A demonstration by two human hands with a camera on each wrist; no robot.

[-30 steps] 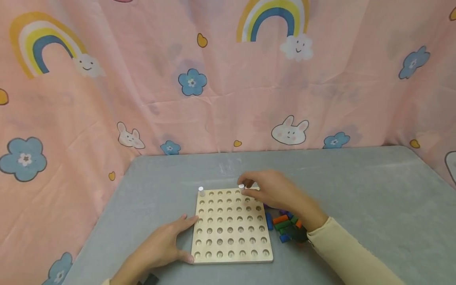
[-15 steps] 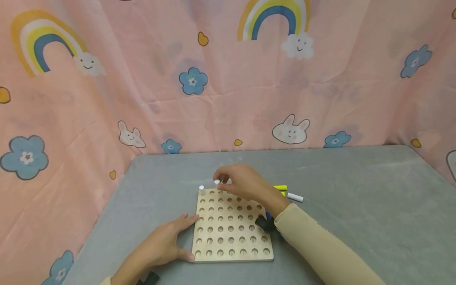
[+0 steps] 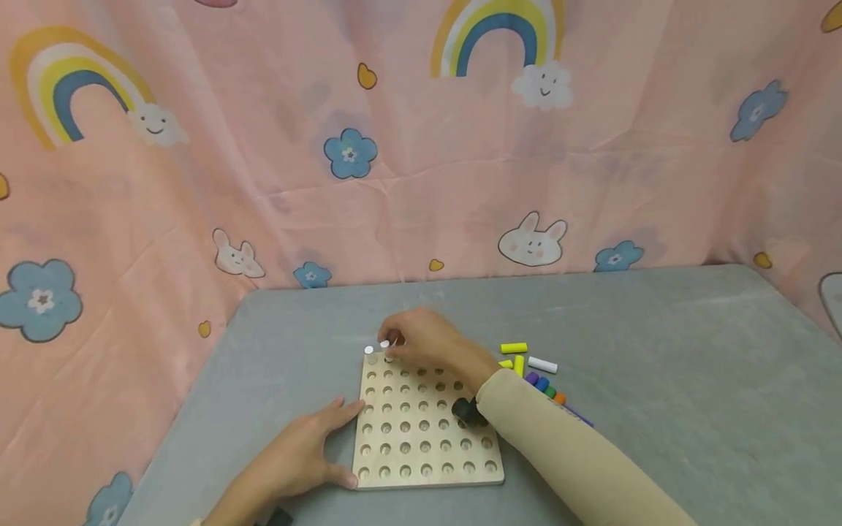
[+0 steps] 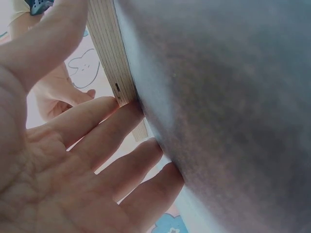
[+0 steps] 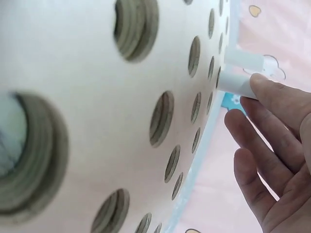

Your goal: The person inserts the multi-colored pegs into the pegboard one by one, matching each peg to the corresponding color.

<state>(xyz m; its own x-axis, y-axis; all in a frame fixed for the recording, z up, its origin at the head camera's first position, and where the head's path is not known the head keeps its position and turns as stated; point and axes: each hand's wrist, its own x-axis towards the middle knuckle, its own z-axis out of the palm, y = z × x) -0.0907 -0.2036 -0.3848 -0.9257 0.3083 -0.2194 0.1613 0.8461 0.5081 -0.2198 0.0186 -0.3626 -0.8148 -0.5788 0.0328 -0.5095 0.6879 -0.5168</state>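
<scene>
A square wooden pegboard (image 3: 416, 456) with rows of round holes lies on the table. My left hand (image 3: 299, 449) rests against its left side, thumb and index finger spread along the edge; in the left wrist view, straight fingers (image 4: 129, 167) touch the board's side and the tabletop. Over the far row, my right hand (image 3: 424, 340) pinches a white peg (image 5: 235, 83) by its upper end, its lower end at a hole. Beside it, another white peg (image 3: 369, 352) stands upright in the far-left corner hole. The right forearm covers part of the board's right side.
Right of the board lie loose pegs: several yellow ones (image 3: 514, 348), a white one (image 3: 542, 364), and purple, blue, green and orange ones (image 3: 542, 383) partly behind the right sleeve (image 3: 559, 446). A pink patterned curtain (image 3: 421, 204) hangs behind the grey table (image 3: 691, 380).
My right hand has moved left along the far row with the white peg, to the hole beside the corner peg. The loose pegs at right show from behind the arm. My left hand has stayed put.
</scene>
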